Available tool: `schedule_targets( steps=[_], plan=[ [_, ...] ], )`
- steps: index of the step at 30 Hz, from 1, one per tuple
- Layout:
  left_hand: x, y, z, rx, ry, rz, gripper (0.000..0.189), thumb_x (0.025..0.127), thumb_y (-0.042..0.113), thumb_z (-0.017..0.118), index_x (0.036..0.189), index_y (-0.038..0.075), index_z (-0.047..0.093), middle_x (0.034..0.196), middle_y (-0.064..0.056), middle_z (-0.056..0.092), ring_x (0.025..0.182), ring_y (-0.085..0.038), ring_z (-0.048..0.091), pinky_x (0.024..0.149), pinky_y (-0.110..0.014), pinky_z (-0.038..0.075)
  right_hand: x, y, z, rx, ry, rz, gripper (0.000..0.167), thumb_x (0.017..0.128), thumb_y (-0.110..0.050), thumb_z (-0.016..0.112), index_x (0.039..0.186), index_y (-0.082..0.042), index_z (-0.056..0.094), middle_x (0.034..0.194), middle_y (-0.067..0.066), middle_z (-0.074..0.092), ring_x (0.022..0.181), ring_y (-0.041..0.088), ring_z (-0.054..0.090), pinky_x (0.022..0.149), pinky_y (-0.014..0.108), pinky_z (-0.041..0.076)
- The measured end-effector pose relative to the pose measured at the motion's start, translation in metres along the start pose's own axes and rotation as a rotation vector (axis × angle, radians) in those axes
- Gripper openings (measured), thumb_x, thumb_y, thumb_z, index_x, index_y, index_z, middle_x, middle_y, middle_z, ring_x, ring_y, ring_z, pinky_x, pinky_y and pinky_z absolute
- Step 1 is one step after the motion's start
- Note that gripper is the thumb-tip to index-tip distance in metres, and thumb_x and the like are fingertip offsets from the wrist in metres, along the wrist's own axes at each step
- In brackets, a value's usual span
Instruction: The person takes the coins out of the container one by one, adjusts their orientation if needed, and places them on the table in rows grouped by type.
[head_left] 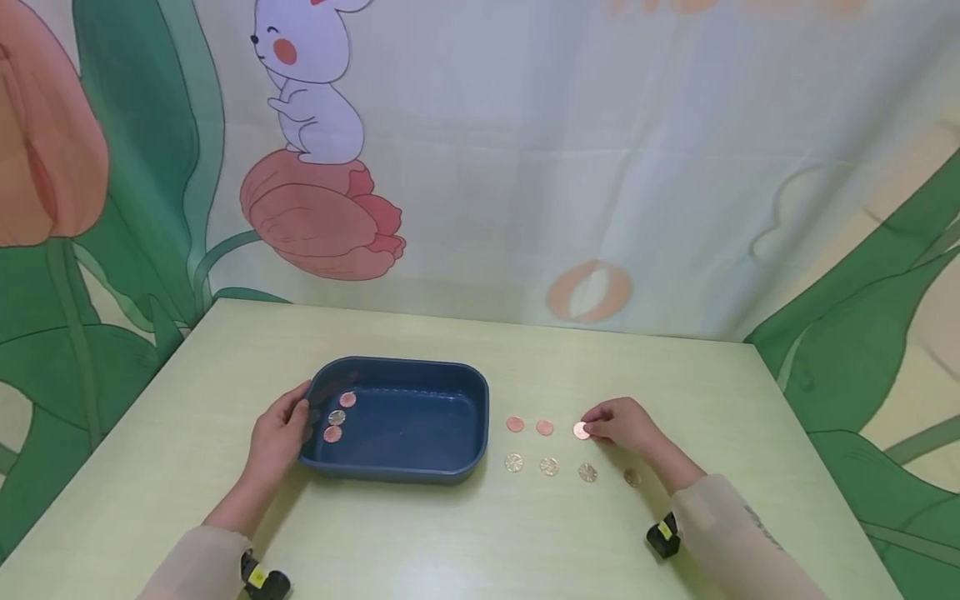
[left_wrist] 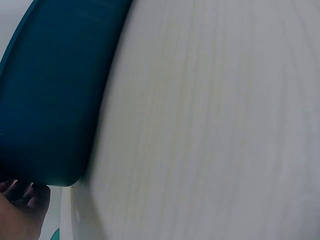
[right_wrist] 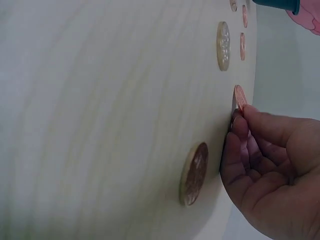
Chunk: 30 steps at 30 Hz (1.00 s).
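My left hand grips the left end of a dark blue rectangular tray, its thumb at the rim. In the left wrist view, part of that hand shows below the tray's corner. Inside the tray, near its left wall, lie two copper-coloured coins and a gold-coloured coin. To the right of the tray, my right hand pinches another copper-coloured coin between thumb and fingers. The right wrist view shows this coin tilted up from the table.
Two copper-coloured coins lie between the tray and my right hand. Nearer me is a row of several gold-coloured coins, the last one beside my right wrist. A printed cloth hangs behind the pale table.
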<state>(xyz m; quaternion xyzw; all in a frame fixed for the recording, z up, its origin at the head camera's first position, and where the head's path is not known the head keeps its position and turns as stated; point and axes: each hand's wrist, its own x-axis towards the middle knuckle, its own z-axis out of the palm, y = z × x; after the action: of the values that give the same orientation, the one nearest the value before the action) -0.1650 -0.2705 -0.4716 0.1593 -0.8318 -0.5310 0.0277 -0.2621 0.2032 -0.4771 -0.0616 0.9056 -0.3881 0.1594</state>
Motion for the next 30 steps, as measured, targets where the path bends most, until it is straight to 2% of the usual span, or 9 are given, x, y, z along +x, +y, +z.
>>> schedule_targets(
  steps=[3,8,15,20,22,27,30],
  plan=[
    [0.0,0.0,-0.001,0.004,0.003,-0.007,0.049,0.111,0.018,0.035,0.158,0.004,0.037,0.156,-0.027,0.045,0.129,-0.036,0.056,0.097,-0.024,0.056,0.001,-0.002,0.002,-0.003,0.01,0.012,0.015,0.093,-0.006,0.07,0.101,0.007,0.074,0.09,0.013,0.075,0.072,0.008,0.062,0.066,0.021,0.054],
    [0.0,0.0,-0.001,-0.005,-0.007,-0.014,0.049,0.112,0.018,0.034,0.158,0.003,0.035,0.159,-0.028,0.041,0.136,-0.041,0.053,0.109,-0.047,0.051,0.001,-0.004,0.003,-0.036,0.032,0.032,0.015,0.092,-0.009,0.073,0.099,0.004,0.074,0.089,0.011,0.074,0.074,0.011,0.06,0.066,0.021,0.051],
    [0.0,0.001,0.001,-0.009,-0.01,-0.012,0.049,0.112,0.018,0.033,0.159,0.003,0.035,0.159,-0.028,0.041,0.138,-0.042,0.052,0.111,-0.05,0.048,-0.001,-0.004,0.005,-0.137,0.07,0.006,0.014,0.091,-0.01,0.075,0.096,0.003,0.074,0.091,0.013,0.073,0.079,0.017,0.059,0.069,0.025,0.047],
    [-0.001,0.003,-0.001,-0.003,-0.012,-0.019,0.049,0.111,0.018,0.033,0.159,0.003,0.035,0.16,-0.028,0.04,0.138,-0.041,0.052,0.111,-0.049,0.05,-0.001,-0.005,0.007,-0.13,0.08,0.003,0.013,0.092,-0.008,0.073,0.098,0.003,0.072,0.091,0.014,0.07,0.08,0.018,0.058,0.069,0.025,0.047],
    [-0.001,0.003,-0.001,0.0,-0.013,-0.025,0.049,0.111,0.018,0.033,0.159,0.003,0.035,0.159,-0.028,0.041,0.138,-0.041,0.052,0.11,-0.047,0.051,-0.001,-0.005,0.006,-0.102,0.058,0.014,0.015,0.093,-0.009,0.072,0.101,0.004,0.071,0.092,0.014,0.07,0.079,0.017,0.059,0.07,0.026,0.05],
    [-0.001,0.005,0.001,-0.014,-0.008,-0.033,0.049,0.111,0.018,0.034,0.158,0.004,0.036,0.158,-0.028,0.042,0.137,-0.041,0.052,0.11,-0.047,0.05,0.0,-0.007,-0.009,0.014,-0.067,0.034,0.028,0.101,-0.02,0.064,0.114,0.004,0.067,0.092,0.009,0.067,0.081,0.016,0.06,0.074,0.027,0.054],
    [-0.001,0.005,0.001,-0.019,-0.008,-0.036,0.049,0.111,0.018,0.033,0.159,0.004,0.035,0.159,-0.027,0.041,0.138,-0.04,0.052,0.111,-0.049,0.048,0.001,-0.018,-0.014,0.047,-0.098,0.0,0.032,0.103,-0.023,0.06,0.117,0.006,0.065,0.094,0.009,0.066,0.085,0.017,0.061,0.076,0.028,0.056]
  ],
)
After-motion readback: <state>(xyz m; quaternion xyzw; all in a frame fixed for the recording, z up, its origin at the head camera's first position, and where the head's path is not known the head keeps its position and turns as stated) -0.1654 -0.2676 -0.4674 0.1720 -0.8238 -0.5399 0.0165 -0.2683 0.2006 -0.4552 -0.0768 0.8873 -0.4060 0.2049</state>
